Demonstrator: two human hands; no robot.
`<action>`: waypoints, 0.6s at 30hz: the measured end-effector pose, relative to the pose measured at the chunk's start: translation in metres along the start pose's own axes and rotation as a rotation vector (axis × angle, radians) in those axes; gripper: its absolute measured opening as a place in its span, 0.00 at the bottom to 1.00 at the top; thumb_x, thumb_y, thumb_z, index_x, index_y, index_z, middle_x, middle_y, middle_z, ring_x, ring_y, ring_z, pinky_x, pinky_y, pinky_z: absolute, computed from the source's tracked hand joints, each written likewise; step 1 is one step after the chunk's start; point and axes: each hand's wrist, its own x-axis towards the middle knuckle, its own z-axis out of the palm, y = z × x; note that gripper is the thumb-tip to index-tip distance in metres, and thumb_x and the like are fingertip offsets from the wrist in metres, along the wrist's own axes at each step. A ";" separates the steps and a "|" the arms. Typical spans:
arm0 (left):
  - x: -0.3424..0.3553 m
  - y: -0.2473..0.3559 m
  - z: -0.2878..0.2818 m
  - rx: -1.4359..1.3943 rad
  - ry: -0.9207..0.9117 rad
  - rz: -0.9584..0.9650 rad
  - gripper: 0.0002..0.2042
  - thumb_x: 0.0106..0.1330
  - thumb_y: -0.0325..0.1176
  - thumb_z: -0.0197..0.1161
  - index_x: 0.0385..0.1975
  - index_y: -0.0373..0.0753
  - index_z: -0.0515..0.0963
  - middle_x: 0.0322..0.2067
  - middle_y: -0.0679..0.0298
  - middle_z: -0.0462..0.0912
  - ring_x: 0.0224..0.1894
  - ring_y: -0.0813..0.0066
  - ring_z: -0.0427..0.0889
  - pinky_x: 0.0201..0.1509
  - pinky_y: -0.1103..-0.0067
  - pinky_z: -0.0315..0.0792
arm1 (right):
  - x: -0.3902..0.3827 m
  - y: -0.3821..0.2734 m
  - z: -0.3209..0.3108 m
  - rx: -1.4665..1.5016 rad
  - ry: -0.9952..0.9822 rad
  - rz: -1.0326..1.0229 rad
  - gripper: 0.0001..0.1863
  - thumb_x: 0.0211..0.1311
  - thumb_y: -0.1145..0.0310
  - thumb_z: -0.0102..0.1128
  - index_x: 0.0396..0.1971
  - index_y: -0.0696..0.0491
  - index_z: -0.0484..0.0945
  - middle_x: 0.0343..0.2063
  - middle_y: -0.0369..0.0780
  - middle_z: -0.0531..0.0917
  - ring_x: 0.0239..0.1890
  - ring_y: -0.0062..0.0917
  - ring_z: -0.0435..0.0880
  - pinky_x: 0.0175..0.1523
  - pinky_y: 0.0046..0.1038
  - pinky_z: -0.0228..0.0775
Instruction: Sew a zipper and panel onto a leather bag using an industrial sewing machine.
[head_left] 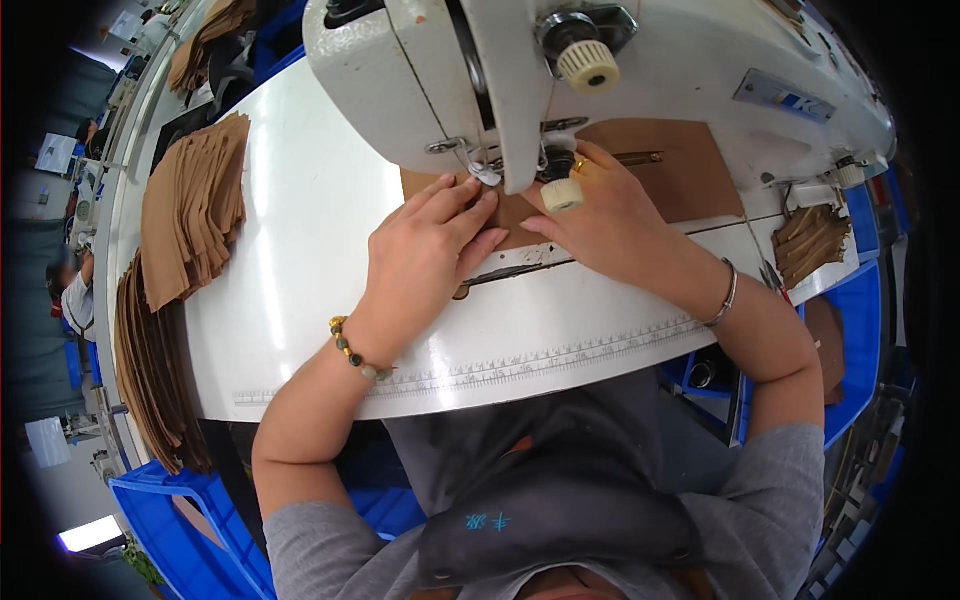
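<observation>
A flat brown fabric piece [690, 180] lies on the bed of a white sewing machine [400, 80], passing beneath its needle area. Left of the needle, my left hand [425, 245] rests flat on the fabric with fingers stretched out. On the other side, my right hand [605, 220] presses the cloth, its thumb spread toward the needle; a cream knob [562, 195] hides some of its fingertips. A narrow, slot-like strip [640, 158] shows on the fabric beyond my right hand. The machine head covers the stitching point itself.
Stacked brown fabric pieces [195, 210] lie at the table's left, with more hanging over its edge [150, 370]. Small brown pieces [812, 245] sit at the right near scissors [772, 280]. Blue bins [190, 530] flank me. A printed ruler [480, 372] runs along the front edge.
</observation>
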 end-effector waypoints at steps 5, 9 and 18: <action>-0.001 -0.001 0.001 0.021 -0.007 0.009 0.14 0.63 0.41 0.73 0.46 0.44 0.89 0.48 0.66 0.89 0.56 0.63 0.87 0.52 0.73 0.83 | 0.000 0.000 0.000 -0.001 0.007 -0.008 0.19 0.62 0.56 0.70 0.46 0.55 0.84 0.52 0.40 0.84 0.61 0.34 0.79 0.69 0.43 0.69; 0.000 -0.001 0.002 0.018 -0.021 -0.014 0.14 0.64 0.41 0.73 0.46 0.45 0.89 0.49 0.66 0.89 0.56 0.63 0.87 0.52 0.73 0.83 | 0.000 0.001 -0.002 0.009 -0.013 -0.005 0.20 0.62 0.56 0.70 0.47 0.55 0.84 0.52 0.40 0.84 0.61 0.34 0.79 0.69 0.42 0.69; 0.000 -0.001 0.002 0.020 -0.013 0.002 0.14 0.64 0.41 0.72 0.46 0.44 0.89 0.49 0.65 0.89 0.56 0.62 0.86 0.52 0.73 0.83 | -0.002 0.002 -0.002 0.016 -0.022 -0.004 0.21 0.62 0.55 0.70 0.48 0.54 0.84 0.53 0.39 0.83 0.61 0.33 0.79 0.69 0.43 0.69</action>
